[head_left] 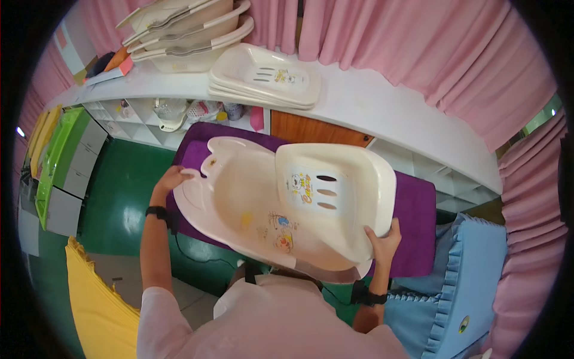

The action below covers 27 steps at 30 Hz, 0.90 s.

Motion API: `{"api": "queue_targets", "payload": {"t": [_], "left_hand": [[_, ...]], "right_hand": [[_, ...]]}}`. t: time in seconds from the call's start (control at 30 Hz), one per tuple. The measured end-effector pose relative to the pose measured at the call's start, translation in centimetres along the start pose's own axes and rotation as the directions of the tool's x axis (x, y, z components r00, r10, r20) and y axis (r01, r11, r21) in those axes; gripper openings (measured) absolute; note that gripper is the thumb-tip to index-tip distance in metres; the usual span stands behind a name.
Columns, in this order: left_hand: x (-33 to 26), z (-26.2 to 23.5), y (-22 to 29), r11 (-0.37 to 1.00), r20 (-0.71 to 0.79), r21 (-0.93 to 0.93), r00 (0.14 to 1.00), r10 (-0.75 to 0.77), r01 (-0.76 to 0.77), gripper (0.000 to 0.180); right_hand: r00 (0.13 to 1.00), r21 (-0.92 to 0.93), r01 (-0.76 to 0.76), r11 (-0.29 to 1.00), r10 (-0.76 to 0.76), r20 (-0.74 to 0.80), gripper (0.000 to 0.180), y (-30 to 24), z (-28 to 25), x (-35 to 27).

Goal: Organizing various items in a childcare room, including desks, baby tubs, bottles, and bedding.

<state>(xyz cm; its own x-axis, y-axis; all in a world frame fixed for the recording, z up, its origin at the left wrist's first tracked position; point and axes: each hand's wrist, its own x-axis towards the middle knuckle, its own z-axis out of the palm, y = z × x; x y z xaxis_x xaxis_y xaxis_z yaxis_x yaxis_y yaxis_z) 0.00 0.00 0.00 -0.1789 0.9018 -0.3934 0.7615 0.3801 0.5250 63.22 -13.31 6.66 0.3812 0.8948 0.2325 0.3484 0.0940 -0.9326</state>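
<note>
A cream baby bathtub (239,185) with cartoon prints inside lies across the purple-covered table (412,227) before me. Over its right end sits a shallow cream bath insert (359,173) with three slots and a printed bear. My left hand (170,180) is closed on the tub's rim at the left end, beside a curved notch. At the insert's near right corner, my right hand (384,242) grips the edge, thumb on top and fingers outside. Whether those fingers also hold the tub's rim beneath, I cannot tell. Black bands circle both wrists.
Behind the table runs a white counter (371,107) with a stack of similar inserts (239,72) and nested tubs (197,36). Open shelves (140,128) sit below it. A blue ruffled cover (472,281) stands at the right, a yellow one (95,299) at the near left. Pink curtains hang behind.
</note>
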Motion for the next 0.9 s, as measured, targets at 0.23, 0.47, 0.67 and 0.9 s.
{"api": "queue_targets", "payload": {"t": [0.23,0.47,0.67,0.9], "left_hand": [[0.6,1.3,3.7,0.897,-0.048,0.292,0.932,0.359,-0.331,0.041],[-7.0,0.2,14.4,0.791,0.155,-0.138,0.776,0.611,-0.595,0.072],[-5.8,-6.6,14.6,0.621,-0.146,-0.103,0.629,0.764,-0.777,0.084],[-1.7,-12.3,11.5,0.613,0.075,-0.22,0.614,0.786,-0.759,0.029]], "right_hand": [[0.948,-0.387,0.288,0.876,-0.204,0.244,0.046,-6.9,4.5,4.5],[0.913,-0.415,0.394,0.82,-0.295,0.282,0.047,-13.4,9.9,3.4],[0.908,-0.474,0.413,0.778,-0.313,0.278,0.051,-20.4,15.2,-0.1],[0.952,-0.387,0.289,0.875,-0.221,0.211,0.055,-24.7,19.0,-4.4]]}}
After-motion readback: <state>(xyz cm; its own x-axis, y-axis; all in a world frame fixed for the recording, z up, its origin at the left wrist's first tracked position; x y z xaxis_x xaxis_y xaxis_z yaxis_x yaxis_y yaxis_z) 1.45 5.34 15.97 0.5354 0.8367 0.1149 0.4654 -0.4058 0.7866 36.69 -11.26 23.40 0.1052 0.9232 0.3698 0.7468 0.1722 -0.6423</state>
